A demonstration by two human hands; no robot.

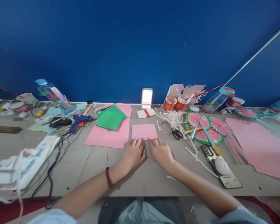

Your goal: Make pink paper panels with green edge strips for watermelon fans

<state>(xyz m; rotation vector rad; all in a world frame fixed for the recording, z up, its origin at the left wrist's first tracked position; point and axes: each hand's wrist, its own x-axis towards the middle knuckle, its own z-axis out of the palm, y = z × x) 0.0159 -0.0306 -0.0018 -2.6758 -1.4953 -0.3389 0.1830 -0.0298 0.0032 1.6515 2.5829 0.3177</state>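
A small pink paper rectangle (144,131) lies flat on the grey table (130,177) straight ahead of me. My left hand (134,153) and my right hand (161,152) rest side by side at its near edge, fingertips pressing down on the edge. The fingers of both hands are stretched out flat and hold nothing. A dark red bead bracelet (109,177) sits on my left wrist.
Large pink sheets (108,137) with green paper (110,119) lie left of centre, a blue glue gun (80,121) and power strip (25,161) further left. Scissors (176,133), paper strips, watermelon paper fans (202,126), red cups (175,103), a phone (220,166) and another pink sheet (261,146) lie right.
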